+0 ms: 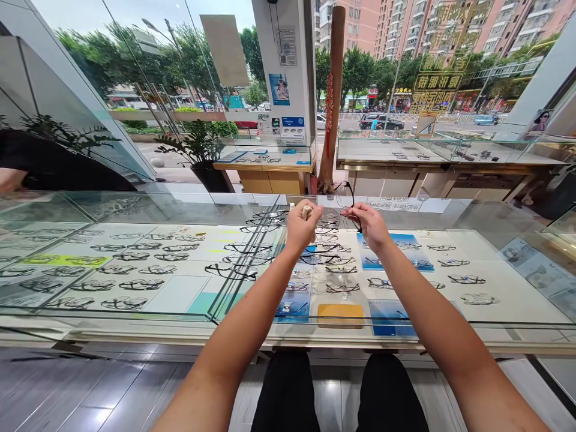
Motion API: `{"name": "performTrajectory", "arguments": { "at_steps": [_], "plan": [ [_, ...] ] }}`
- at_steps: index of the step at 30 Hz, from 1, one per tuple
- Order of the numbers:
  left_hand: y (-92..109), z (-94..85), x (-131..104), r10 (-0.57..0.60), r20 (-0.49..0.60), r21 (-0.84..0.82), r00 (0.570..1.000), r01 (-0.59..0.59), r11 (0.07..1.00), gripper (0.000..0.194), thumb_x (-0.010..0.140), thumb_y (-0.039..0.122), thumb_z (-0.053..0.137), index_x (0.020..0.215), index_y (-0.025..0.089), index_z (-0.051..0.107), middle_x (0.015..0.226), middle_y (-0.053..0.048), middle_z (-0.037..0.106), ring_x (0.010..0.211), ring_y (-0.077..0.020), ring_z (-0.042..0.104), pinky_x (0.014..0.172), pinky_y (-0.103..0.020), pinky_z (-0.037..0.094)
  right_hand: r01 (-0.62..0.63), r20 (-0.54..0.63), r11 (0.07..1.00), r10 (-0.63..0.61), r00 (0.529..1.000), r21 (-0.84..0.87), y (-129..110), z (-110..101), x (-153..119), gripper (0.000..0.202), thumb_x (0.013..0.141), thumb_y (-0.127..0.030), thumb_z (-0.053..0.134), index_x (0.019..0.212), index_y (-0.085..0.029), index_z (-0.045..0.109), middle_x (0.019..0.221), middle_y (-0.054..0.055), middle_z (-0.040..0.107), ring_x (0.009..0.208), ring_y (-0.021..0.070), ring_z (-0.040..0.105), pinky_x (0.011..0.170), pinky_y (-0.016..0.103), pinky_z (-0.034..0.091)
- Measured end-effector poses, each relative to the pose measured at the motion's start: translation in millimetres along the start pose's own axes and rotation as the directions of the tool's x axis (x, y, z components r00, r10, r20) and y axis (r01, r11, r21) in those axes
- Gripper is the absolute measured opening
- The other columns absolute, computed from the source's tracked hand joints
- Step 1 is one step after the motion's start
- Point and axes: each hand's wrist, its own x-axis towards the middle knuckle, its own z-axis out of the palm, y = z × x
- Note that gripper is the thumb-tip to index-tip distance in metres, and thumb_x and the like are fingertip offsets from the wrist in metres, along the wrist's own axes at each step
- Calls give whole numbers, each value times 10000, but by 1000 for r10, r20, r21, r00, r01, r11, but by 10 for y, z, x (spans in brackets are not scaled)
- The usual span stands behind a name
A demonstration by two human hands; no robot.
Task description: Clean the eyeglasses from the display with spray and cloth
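Observation:
My right hand (371, 224) pinches a pair of dark-framed eyeglasses (351, 195), held upright above the glass counter with one temple sticking up. Close on its left, my left hand (302, 225) is closed round a small whitish piece of cloth (306, 211), only part of which shows between the fingers. The two hands are apart, and the cloth does not touch the eyeglasses. Below and left of my left hand, several dark eyeglasses (230, 273) lie in a column on the counter top.
The glass display counter (180, 324) spans the view, with several rows of eyeglasses (130, 256) inside. A yellow-orange case (341, 315) shows near its front. At the far left is another person's dark sleeve (49, 159). Beyond stand a wooden post (335, 90) and more display cases (382, 150).

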Motion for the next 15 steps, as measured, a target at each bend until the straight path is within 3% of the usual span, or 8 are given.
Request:
{"name": "performTrajectory", "arguments": {
  "at_steps": [4, 6, 8, 11, 15],
  "plan": [
    [19, 8, -62, 202, 43, 174, 978, -207, 963, 456, 934, 625, 811, 816, 216, 647, 752, 11, 614, 651, -131, 511, 643, -282, 420, 37, 12, 997, -36, 999, -74, -4, -12, 3, 336, 746, -565, 858, 769, -278, 685, 907, 12, 769, 1069, 260, 739, 1058, 400, 515],
    [12, 0, -62, 307, 60, 245, 950, -312, 918, 440, 908, 622, 858, 1045, 226, 724, 908, -19, 707, 772, -162, 627, 740, -301, 505, 82, 25, 988, -80, 997, -128, -1, -22, 5, 309, 779, -552, 829, 770, -277, 688, 879, 11, 766, 1037, 257, 730, 1068, 416, 513],
    [-7, -16, -46, 399, 95, 316, 912, -407, 857, 595, 879, 629, 894, 1294, 243, 714, 1125, -75, 761, 999, -224, 720, 887, -348, 569, 130, 47, 977, -123, 991, -172, 4, -32, 8, 271, 811, -521, 798, 768, -272, 700, 859, 14, 768, 996, 251, 720, 1066, 430, 517],
    [-53, -42, -12, 478, 188, 393, 858, -511, 764, 768, 898, 649, 872, 1522, 278, 622, 1446, -143, 721, 1338, -311, 688, 1106, -444, 566, 179, 91, 954, -162, 983, -241, 11, -48, 9, 233, 856, -477, 747, 771, -262, 722, 846, 24, 775, 946, 244, 710, 1029, 438, 536],
    [-119, -63, 17, 533, 260, 435, 805, -591, 679, 850, 928, 651, 837, 1640, 292, 542, 1598, -162, 660, 1419, -345, 656, 1189, -499, 537, 200, 128, 937, -170, 977, -288, 3, -63, 10, 231, 853, -453, 738, 738, -255, 709, 787, 26, 758, 870, 238, 704, 947, 430, 553]
  ]
}}
